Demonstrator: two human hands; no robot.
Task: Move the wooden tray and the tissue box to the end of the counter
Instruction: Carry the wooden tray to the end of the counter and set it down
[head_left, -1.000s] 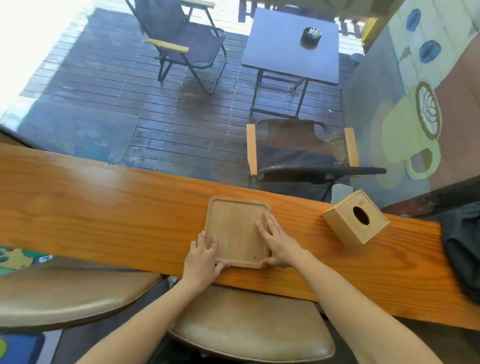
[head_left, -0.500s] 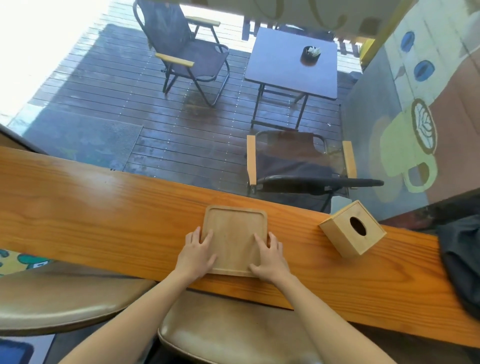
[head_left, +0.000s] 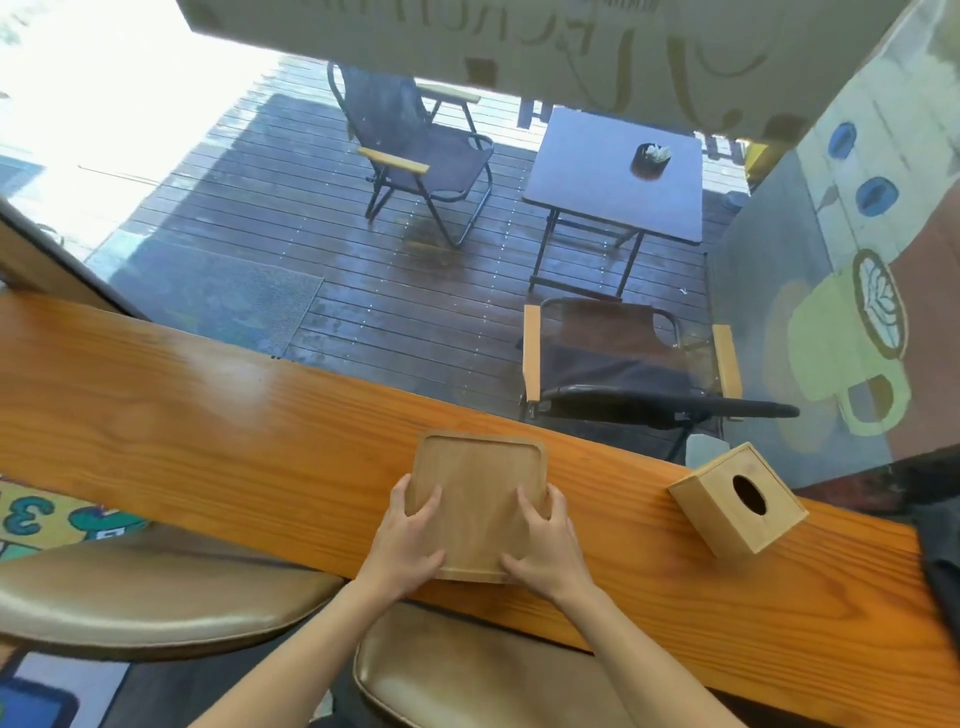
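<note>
Stools: two padded seats nearest of all, olive-brown leather with a soft sheen, one (head_left: 130, 597) to the left and one (head_left: 467, 675) under the arms.
Left hand (head_left: 402, 540): clasped on the tray's near-left corner, thumb lying on the inner face, fingers curled over the left rim.
Right hand (head_left: 545, 545): clasped the same way on the near-right corner, thumb inside, fingers wrapped round the right rim.
Tray (head_left: 480, 493): pale wood, square with rounded corners and a shallow raised lip, fine straight grain; its near edge reaches the counter's near edge (whether it lies flat or is a little lifted I cannot tell).
Counter (head_left: 208, 441): a long plank of glossy orange-brown wood, bold wavy grain, glare along the left part.
Box (head_left: 737, 506): a light wooden cube, turned at an angle, an oval hole in its top; it stands on the counter to the right of the tray, apart from it.
Cloth (head_left: 940, 545): dark fabric at the counter's right end.
Window: glass right behind the counter, with a painted green mug (head_left: 841, 358) on the right pane.
Deck: dark wet-looking slats outside, a folding chair (head_left: 623, 358) with wooden armrests close to the glass, a square dark table (head_left: 613, 176) beyond it, another chair (head_left: 415, 156) further left.
</note>
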